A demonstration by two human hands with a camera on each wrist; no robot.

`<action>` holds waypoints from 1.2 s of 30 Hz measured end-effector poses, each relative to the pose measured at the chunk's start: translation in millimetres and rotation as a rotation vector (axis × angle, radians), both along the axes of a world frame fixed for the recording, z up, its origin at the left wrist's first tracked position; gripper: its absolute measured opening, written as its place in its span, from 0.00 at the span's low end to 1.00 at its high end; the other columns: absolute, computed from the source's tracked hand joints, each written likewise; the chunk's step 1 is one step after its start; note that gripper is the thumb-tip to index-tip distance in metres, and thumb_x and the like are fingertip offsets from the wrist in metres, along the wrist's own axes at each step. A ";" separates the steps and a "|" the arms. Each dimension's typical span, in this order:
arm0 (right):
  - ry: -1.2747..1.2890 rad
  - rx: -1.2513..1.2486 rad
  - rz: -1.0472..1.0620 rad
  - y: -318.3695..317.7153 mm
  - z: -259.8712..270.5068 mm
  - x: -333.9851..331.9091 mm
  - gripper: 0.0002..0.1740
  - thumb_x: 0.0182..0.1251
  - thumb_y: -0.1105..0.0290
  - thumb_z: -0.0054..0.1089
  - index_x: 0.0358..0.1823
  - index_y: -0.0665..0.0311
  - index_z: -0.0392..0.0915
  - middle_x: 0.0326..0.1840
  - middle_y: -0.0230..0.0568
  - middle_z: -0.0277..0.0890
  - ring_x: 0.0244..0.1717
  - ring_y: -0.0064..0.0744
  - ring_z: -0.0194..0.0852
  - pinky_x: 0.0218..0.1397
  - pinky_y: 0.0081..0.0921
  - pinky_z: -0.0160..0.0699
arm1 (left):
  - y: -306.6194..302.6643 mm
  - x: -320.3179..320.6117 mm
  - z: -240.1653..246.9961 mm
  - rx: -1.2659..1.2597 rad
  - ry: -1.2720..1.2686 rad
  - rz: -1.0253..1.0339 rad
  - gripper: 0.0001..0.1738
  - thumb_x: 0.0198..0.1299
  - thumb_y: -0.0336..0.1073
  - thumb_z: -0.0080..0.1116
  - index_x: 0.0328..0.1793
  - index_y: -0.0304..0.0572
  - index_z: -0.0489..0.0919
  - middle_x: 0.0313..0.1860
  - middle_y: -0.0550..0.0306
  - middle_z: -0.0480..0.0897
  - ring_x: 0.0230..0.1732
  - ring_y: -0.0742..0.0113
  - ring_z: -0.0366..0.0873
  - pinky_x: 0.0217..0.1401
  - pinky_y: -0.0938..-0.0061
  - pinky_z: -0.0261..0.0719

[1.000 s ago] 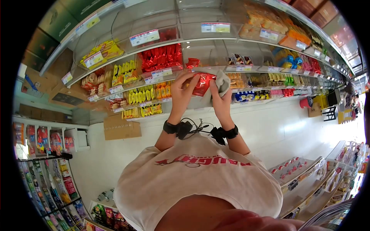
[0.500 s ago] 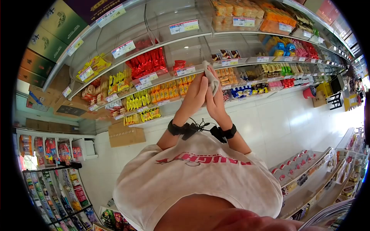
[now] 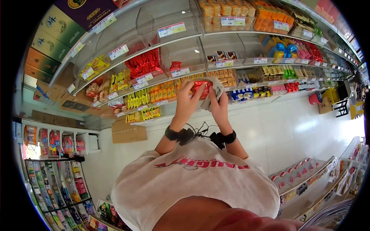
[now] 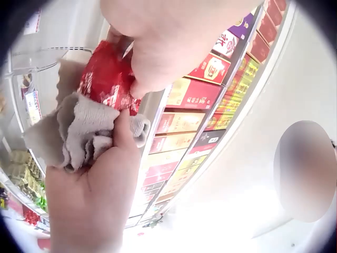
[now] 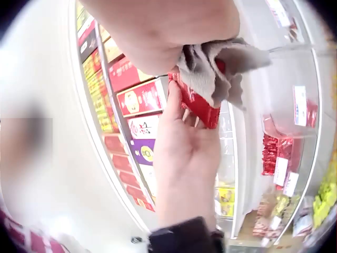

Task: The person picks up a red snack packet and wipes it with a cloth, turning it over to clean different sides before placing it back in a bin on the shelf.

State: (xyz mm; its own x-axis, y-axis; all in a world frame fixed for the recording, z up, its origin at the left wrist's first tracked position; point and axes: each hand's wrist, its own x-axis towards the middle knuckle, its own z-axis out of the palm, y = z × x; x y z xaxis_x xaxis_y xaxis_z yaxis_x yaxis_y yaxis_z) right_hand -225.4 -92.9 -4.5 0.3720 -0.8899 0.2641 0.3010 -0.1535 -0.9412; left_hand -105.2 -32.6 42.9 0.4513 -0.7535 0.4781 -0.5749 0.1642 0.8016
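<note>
My left hand (image 3: 185, 104) pinches a shiny red packet (image 3: 201, 88) between thumb and fingers in front of the shelves. On its right side, my right hand (image 3: 220, 109) grips a grey cloth (image 3: 216, 89), which lies against the packet. The left wrist view shows the packet (image 4: 107, 79) partly covered by the cloth (image 4: 84, 129), with the right thumb at their edge. In the right wrist view, the left fingers hold the packet (image 5: 198, 107) from below, and the cloth (image 5: 208, 71) hangs in folds over it.
Shelf bins hold a red packet pile (image 3: 143, 64), yellow packets (image 3: 94, 66) and orange packs (image 3: 227, 9). A cardboard box (image 3: 129, 132) sits on the floor below. A low display rack (image 3: 308, 188) is behind on the right, and hanging goods are at the left.
Half a second ago the hands were pressed together around the cloth, with the packet out of sight. They have since parted slightly and lowered, and the packet shows between them. The head view has shifted.
</note>
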 end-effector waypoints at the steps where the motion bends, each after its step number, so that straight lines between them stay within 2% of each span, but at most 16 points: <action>1: 0.042 -0.138 -0.073 4.1 11.1 -2.7 0.21 0.78 0.70 0.56 0.67 0.70 0.71 0.48 0.41 0.80 0.46 0.29 0.78 0.52 0.28 0.77 | 3.2 -0.2 -0.3 0.035 0.029 -0.021 0.12 0.63 0.31 0.69 0.47 0.29 0.84 0.36 0.53 0.76 0.37 0.63 0.76 0.41 0.74 0.73; 3: 0.142 -0.381 -0.195 5.9 13.9 -3.8 0.22 0.76 0.74 0.55 0.69 0.71 0.69 0.48 0.47 0.80 0.47 0.35 0.78 0.53 0.30 0.77 | 7.4 -2.1 0.7 0.047 0.064 -0.028 0.12 0.61 0.29 0.71 0.46 0.28 0.85 0.34 0.55 0.77 0.37 0.66 0.75 0.40 0.75 0.72; 6: 0.079 -0.097 0.066 18.7 7.1 -0.7 0.21 0.77 0.72 0.54 0.67 0.71 0.69 0.49 0.47 0.79 0.47 0.33 0.78 0.53 0.29 0.77 | 10.4 -5.5 3.7 -0.022 0.094 0.017 0.10 0.60 0.29 0.72 0.43 0.27 0.86 0.32 0.56 0.77 0.35 0.69 0.74 0.39 0.76 0.70; 7: 0.101 0.018 0.232 20.9 9.4 -3.0 0.19 0.78 0.69 0.55 0.64 0.72 0.70 0.51 0.45 0.78 0.49 0.28 0.76 0.53 0.27 0.76 | 11.3 -4.0 5.1 -0.045 0.115 0.033 0.10 0.61 0.29 0.72 0.42 0.27 0.86 0.33 0.57 0.77 0.35 0.70 0.73 0.38 0.76 0.69; 10: -0.024 0.103 0.265 28.8 10.8 6.1 0.19 0.79 0.64 0.57 0.61 0.72 0.71 0.49 0.39 0.78 0.48 0.23 0.74 0.51 0.25 0.76 | 16.7 5.0 7.3 -0.084 0.164 0.055 0.09 0.62 0.29 0.71 0.41 0.27 0.86 0.33 0.58 0.78 0.34 0.73 0.72 0.36 0.77 0.66; 11: -0.049 0.087 0.243 29.4 12.8 7.5 0.20 0.79 0.61 0.59 0.59 0.71 0.73 0.44 0.34 0.79 0.44 0.21 0.73 0.47 0.26 0.77 | 19.6 9.2 6.9 -0.077 0.172 0.049 0.09 0.62 0.30 0.71 0.40 0.27 0.86 0.33 0.59 0.78 0.34 0.74 0.72 0.35 0.78 0.65; 14: 0.036 0.090 0.331 23.6 5.7 2.5 0.19 0.79 0.60 0.59 0.58 0.70 0.75 0.41 0.39 0.82 0.41 0.24 0.79 0.45 0.28 0.79 | 27.4 21.1 -4.3 -0.065 0.265 -0.015 0.10 0.64 0.31 0.71 0.43 0.28 0.87 0.33 0.60 0.79 0.35 0.77 0.73 0.34 0.80 0.67; 17: 0.366 -0.004 0.253 24.2 18.7 8.8 0.18 0.77 0.65 0.59 0.59 0.71 0.75 0.43 0.50 0.84 0.42 0.41 0.85 0.47 0.34 0.81 | 33.3 29.5 -0.3 0.006 0.449 -0.056 0.12 0.64 0.31 0.71 0.49 0.31 0.85 0.36 0.61 0.82 0.38 0.78 0.78 0.36 0.81 0.74; 19: 0.357 -0.172 0.108 34.0 11.9 26.2 0.19 0.76 0.69 0.58 0.63 0.71 0.74 0.48 0.57 0.83 0.47 0.54 0.84 0.50 0.37 0.81 | 38.9 42.1 -1.9 0.005 0.544 -0.098 0.16 0.64 0.32 0.71 0.55 0.34 0.82 0.41 0.59 0.86 0.41 0.76 0.83 0.42 0.80 0.84; 23: 0.304 -0.403 -0.008 58.0 15.2 64.1 0.23 0.74 0.76 0.54 0.69 0.69 0.71 0.60 0.61 0.78 0.58 0.67 0.77 0.57 0.40 0.80 | 62.1 78.3 -22.5 0.023 0.405 0.059 0.13 0.66 0.31 0.69 0.52 0.32 0.81 0.43 0.55 0.87 0.41 0.75 0.84 0.44 0.79 0.83; 25: 0.293 -0.466 0.024 72.5 26.9 82.0 0.24 0.74 0.76 0.54 0.71 0.69 0.69 0.66 0.60 0.74 0.63 0.65 0.74 0.63 0.40 0.77 | 74.3 85.0 -20.0 -0.081 0.493 0.029 0.12 0.69 0.32 0.66 0.52 0.31 0.81 0.42 0.54 0.86 0.39 0.74 0.83 0.43 0.78 0.83; 28: 0.270 -0.459 0.103 91.6 30.9 111.8 0.25 0.77 0.74 0.51 0.73 0.70 0.66 0.71 0.59 0.70 0.69 0.60 0.70 0.70 0.39 0.70 | 95.3 97.3 -11.2 0.000 0.387 0.112 0.14 0.74 0.36 0.59 0.54 0.29 0.80 0.41 0.50 0.86 0.39 0.69 0.84 0.44 0.75 0.81; 29: 0.261 -0.435 0.131 98.5 30.0 121.9 0.25 0.78 0.73 0.49 0.74 0.71 0.65 0.72 0.58 0.69 0.70 0.58 0.69 0.73 0.38 0.68 | 107.5 106.9 -4.7 0.091 0.315 0.043 0.17 0.77 0.40 0.53 0.55 0.28 0.80 0.43 0.49 0.85 0.42 0.66 0.83 0.46 0.73 0.80; 32: 0.200 -0.170 0.333 110.1 9.7 142.4 0.26 0.82 0.68 0.45 0.76 0.72 0.61 0.73 0.57 0.66 0.73 0.52 0.66 0.77 0.35 0.60 | 121.6 122.1 -16.9 0.007 0.363 -0.055 0.21 0.81 0.44 0.47 0.55 0.30 0.79 0.42 0.56 0.83 0.45 0.71 0.77 0.50 0.75 0.76; 33: 0.196 -0.087 0.356 115.4 12.1 147.4 0.27 0.84 0.64 0.43 0.77 0.70 0.59 0.71 0.52 0.67 0.71 0.45 0.66 0.75 0.33 0.61 | 129.8 126.5 -9.5 0.056 0.429 -0.071 0.18 0.77 0.42 0.55 0.56 0.30 0.79 0.46 0.55 0.81 0.48 0.71 0.77 0.54 0.75 0.75; 36: 0.110 0.236 0.411 131.6 24.3 162.1 0.30 0.86 0.55 0.42 0.78 0.67 0.58 0.68 0.43 0.68 0.67 0.33 0.66 0.72 0.28 0.65 | 143.7 151.1 -16.8 0.058 0.322 -0.161 0.19 0.70 0.39 0.64 0.57 0.30 0.79 0.47 0.56 0.80 0.48 0.70 0.77 0.55 0.74 0.75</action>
